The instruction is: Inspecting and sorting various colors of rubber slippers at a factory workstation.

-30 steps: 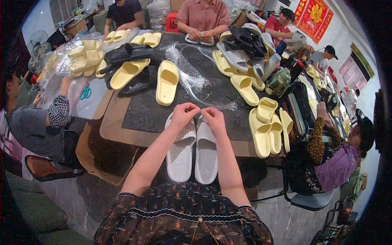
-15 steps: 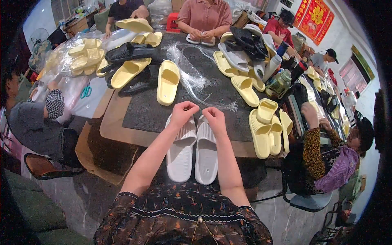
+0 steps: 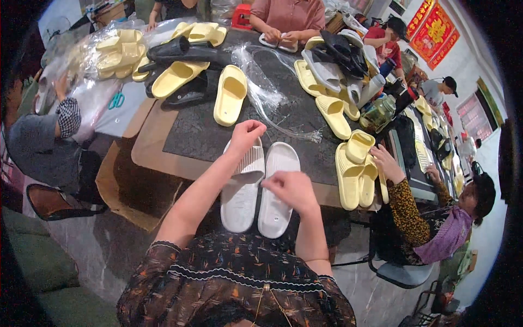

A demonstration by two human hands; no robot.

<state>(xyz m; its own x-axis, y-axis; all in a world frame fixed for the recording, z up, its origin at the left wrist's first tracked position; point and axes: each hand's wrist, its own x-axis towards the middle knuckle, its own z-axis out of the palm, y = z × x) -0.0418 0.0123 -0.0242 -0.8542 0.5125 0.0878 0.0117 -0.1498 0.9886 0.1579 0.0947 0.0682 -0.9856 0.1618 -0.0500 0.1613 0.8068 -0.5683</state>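
Note:
Two light grey slide slippers lie side by side at the near table edge, toes pointing away from me. My left hand (image 3: 248,135) is closed in a pinch over the toe of the left grey slipper (image 3: 238,204). Whatever its fingertips hold is too small to make out. My right hand (image 3: 293,189) hovers over the footbed of the right grey slipper (image 3: 281,157), its fingers curled together near the gap between the pair. Any thin item in that grip does not show. Beyond the hands, a bundle of clear plastic strands (image 3: 267,90) is spread on the dark mat (image 3: 190,136).
A single yellow slipper (image 3: 230,95) lies ahead. Stacked yellow slippers (image 3: 348,177) stand at the right edge, with a co-worker's hand (image 3: 387,163) touching them. Mixed slippers pile up far left and far right, near a glass jar (image 3: 378,113). Teal scissors (image 3: 116,101) lie left.
My right hand has drawn back from the toes toward me, away from my left hand. The right slipper's toe shows more. The co-worker on the right has reached to the yellow stack.

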